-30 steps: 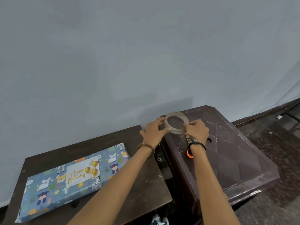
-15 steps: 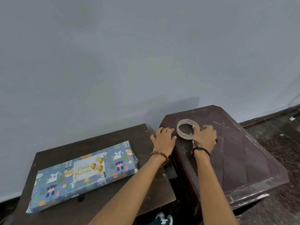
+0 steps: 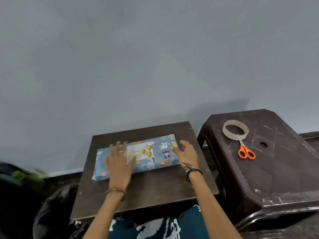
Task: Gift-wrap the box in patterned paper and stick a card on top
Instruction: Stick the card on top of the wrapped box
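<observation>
The wrapped box (image 3: pixel 155 156) lies on the bench (image 3: pixel 146 190), long axis left to right. Its card (image 3: pixel 140 151) shows gold balloons; the writing is blurred. The left hand (image 3: pixel 119 163) lies flat on it, the right hand (image 3: pixel 187 153) spread at its right end.

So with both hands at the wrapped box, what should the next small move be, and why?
Probably press the card flat. The box is already wrapped, the card lies on top, the left hand lies beside it, and the tape and scissors are set aside.
</observation>
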